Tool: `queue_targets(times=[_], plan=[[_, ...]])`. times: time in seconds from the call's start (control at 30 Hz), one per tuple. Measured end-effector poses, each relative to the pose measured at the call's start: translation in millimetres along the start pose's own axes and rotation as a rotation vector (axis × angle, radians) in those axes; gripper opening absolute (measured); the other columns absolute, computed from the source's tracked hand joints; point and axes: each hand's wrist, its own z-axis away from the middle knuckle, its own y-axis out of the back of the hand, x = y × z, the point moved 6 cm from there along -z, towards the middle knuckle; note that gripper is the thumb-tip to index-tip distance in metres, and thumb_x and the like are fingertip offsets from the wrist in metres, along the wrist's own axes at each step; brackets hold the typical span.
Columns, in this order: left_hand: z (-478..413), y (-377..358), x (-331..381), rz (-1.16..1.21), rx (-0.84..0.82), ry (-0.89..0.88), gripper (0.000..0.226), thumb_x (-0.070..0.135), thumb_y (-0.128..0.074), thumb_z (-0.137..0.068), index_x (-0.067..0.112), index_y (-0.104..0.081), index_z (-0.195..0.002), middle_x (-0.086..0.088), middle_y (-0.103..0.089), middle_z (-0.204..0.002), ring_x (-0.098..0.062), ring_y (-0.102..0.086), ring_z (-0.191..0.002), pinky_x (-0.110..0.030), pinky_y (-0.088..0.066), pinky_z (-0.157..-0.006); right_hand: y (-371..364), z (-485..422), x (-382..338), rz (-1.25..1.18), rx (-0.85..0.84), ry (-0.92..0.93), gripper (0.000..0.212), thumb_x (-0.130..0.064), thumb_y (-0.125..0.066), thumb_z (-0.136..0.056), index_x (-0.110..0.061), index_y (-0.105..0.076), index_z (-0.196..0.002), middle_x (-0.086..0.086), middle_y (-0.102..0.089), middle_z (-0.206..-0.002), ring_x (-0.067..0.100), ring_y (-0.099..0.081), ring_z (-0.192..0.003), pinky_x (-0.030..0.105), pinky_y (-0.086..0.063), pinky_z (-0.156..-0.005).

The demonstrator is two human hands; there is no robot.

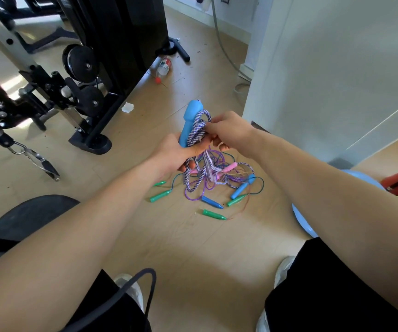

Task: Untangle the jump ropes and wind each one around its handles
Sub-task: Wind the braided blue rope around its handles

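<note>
Nearest the lens, on the near side of the rope pile: black trousers, white shoes and a black cord loop by the left knee. Both bare forearms stretched forward over the wooden floor toward the pile.

At the pile's near edge, lying flat on the floor: nearest green handle, with a dark blue handle just behind it. Left green handle and right green handle at either flank of the pile. Within the pile: a light blue handle, a pink handle and thin purple and teal cords, all crossed over one another. Cannot tell which cord belongs to which handle.

Above the pile's far side, raised off the floor: left hand wrapped round the lower part of a big blue handle, held roughly upright, with strands of purple-and-white braided rope caught in the same grasp. Right hand just right of it, fingertips pinching the braided loops beside the handle's upper part. Braided strands hanging from the hands down into the pile.

Right of the pile: a pale blue ball, partly hidden by the right forearm. Left of the pile: a dark round pad.

Beyond the pile: a white scrap, then a plastic bottle lying on its side. Black gym machine far left, white wall far right.
</note>
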Motion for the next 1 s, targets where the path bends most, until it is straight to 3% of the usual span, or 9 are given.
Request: queue_targets(times=[0.2,0.3,0.43,0.53,0.6,0.67,0.73,0.87,1.0], plan=[[1,-3,-3,0.187,-0.027,0.056,0.015,0.019,-0.073,-0.087,0.018,-0.059,-0.082,0.007,-0.051,-0.054,-0.007,-0.043,-0.043,-0.016,-0.032,-0.038,-14,4,-1,-0.223,-0.087,-0.044,0.019,-0.021,-0.06,-0.097,-0.012,-0.064,-0.081,0.002,-0.055,-0.065,0.013,-0.041,-0.053,0.022,-0.04,-0.045],[1,4,-1,0.107,-0.005,0.064,0.013,0.019,-0.072,-0.089,0.014,-0.059,-0.088,0.005,-0.05,-0.054,-0.006,-0.044,-0.04,-0.016,-0.031,-0.037,-8,6,2,-0.208,-0.055,-0.002,0.016,-0.026,-0.063,-0.096,-0.012,-0.07,-0.097,0.001,-0.056,-0.08,0.013,-0.045,-0.055,0.024,-0.044,-0.049],[0,30,9,0.156,0.049,0.033,0.011,0.021,-0.069,-0.09,0.013,-0.061,-0.091,0.002,-0.051,-0.065,-0.004,-0.045,-0.044,-0.016,-0.029,-0.037,-16,2,30,-0.263,-0.256,-0.005,0.031,-0.016,-0.047,-0.096,-0.024,-0.065,-0.12,-0.004,-0.066,-0.118,0.014,-0.059,-0.097,0.031,-0.044,-0.083],[2,51,14,0.156,0.088,0.007,0.013,0.023,-0.07,-0.09,0.014,-0.06,-0.089,0.001,-0.051,-0.069,-0.005,-0.046,-0.046,-0.017,-0.03,-0.039,-54,2,62,0.22,-0.441,0.017,0.036,-0.017,-0.05,-0.09,-0.014,-0.061,-0.124,0.008,-0.062,-0.13,0.029,-0.057,-0.113,0.034,-0.044,-0.091],[3,70,16,0.156,0.162,-0.02,0.013,0.023,-0.07,-0.09,0.016,-0.06,-0.084,0.001,-0.053,-0.069,-0.005,-0.046,-0.046,-0.017,-0.032,-0.04,-69,-3,93,0.641,-0.422,0.007,0.035,-0.025,-0.048,-0.095,-0.012,-0.058,-0.126,0.012,-0.061,-0.125,0.035,-0.056,-0.117,0.042,-0.043,-0.099],[4,95,16,0.207,0.269,-0.054,0.012,0.021,-0.07,-0.09,0.016,-0.06,-0.085,0.001,-0.053,-0.069,-0.005,-0.046,-0.045,-0.017,-0.032,-0.039,-68,-3,123,1.028,-0.429,-0.024,0.035,-0.023,-0.042,-0.1,-0.01,-0.055,-0.13,0.013,-0.059,-0.128,0.035,-0.055,-0.118,0.038,-0.044,-0.094],[4,122,11,0.235,0.372,-0.071,0.013,0.021,-0.07,-0.089,0.013,-0.06,-0.088,-0.001,-0.053,-0.069,-0.006,-0.046,-0.044,-0.019,-0.032,-0.038,-58,-7,146,1.246,-0.456,-0.025,0.034,-0.015,-0.044,-0.098,-0.007,-0.057,-0.128,0.011,-0.059,-0.127,0.033,-0.057,-0.114,0.038,-0.048,-0.094],[3,145,-8,0.08,0.504,-0.014,0.014,0.022,-0.071,-0.087,0.018,-0.06,-0.08,-0.001,-0.056,-0.066,-0.006,-0.05,-0.041,-0.021,-0.036,-0.04,-13,-21,125,0.986,-0.146,-0.043,0.01,-0.011,-0.047,-0.096,-0.01,-0.055,-0.092,0.008,-0.061,-0.086,0.03,-0.058,-0.081,0.037,-0.053,-0.074],[-3,110,-18,-0.169,0.331,0.068,0.014,0.024,-0.073,-0.085,0.016,-0.062,-0.084,-0.002,-0.059,-0.061,-0.015,-0.056,-0.048,-0.022,-0.042,-0.045,3,-13,51,0.453,0.0,0.151,0.01,-0.024,-0.056,-0.099,-0.02,-0.063,-0.103,-0.001,-0.073,-0.069,0.014,-0.066,-0.057,0.025,-0.052,-0.063]])
